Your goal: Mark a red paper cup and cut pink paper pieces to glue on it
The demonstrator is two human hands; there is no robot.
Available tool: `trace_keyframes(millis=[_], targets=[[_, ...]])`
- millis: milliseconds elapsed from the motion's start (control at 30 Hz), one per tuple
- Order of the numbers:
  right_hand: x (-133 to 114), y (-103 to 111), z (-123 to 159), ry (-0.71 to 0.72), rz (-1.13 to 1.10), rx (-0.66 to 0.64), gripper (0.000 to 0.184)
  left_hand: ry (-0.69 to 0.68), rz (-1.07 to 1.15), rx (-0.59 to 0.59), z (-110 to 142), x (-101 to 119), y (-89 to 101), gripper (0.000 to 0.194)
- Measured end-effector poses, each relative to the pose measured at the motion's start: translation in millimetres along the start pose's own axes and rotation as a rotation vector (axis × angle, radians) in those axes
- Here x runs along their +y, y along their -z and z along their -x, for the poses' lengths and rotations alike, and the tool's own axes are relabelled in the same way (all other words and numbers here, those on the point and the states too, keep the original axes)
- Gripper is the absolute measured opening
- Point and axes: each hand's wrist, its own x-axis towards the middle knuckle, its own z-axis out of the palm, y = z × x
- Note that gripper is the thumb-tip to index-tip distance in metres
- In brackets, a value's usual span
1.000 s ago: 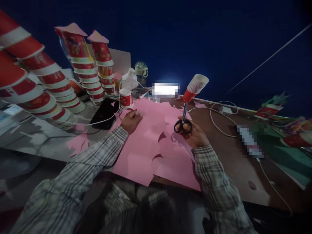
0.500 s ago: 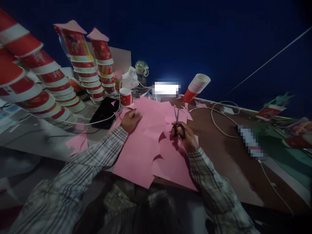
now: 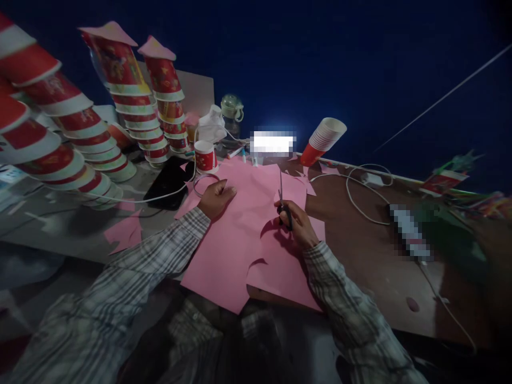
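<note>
Large sheets of pink paper (image 3: 224,250) lie overlapping in front of me, with curved cuts in the right-hand part. On the upper left of the paper rests my left hand (image 3: 217,199), its fingers curled and its thumb along them; what they grip, if anything, is hidden. A thin round ring (image 3: 205,176) shows right behind its knuckles. My right hand (image 3: 298,221) has its fingers through the dark handles of scissors (image 3: 281,189), held just over the right side of the paper. The blades point away from me and look closed.
Leaning towers of red and white paper cups (image 3: 132,101) stand at the left, two with pink cone tops. Near them are a black phone (image 3: 170,184) and a single cup (image 3: 206,157). Nested cups (image 3: 323,141) tilt at the back. A white cable (image 3: 356,205) loops at the right.
The scissors have turned in my right hand, and their blades have gone from apart to together. That hand has shifted slightly left. My left hand has stayed on the paper.
</note>
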Motion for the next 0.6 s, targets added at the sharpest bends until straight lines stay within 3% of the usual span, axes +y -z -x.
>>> trace_keyframes(millis=[600], targets=[[0.1,-2.8,-2.5,-0.031,0.004,-0.002,0.041,0.044,0.095,-0.028,0.1,-3.5,-1.2,0.033]])
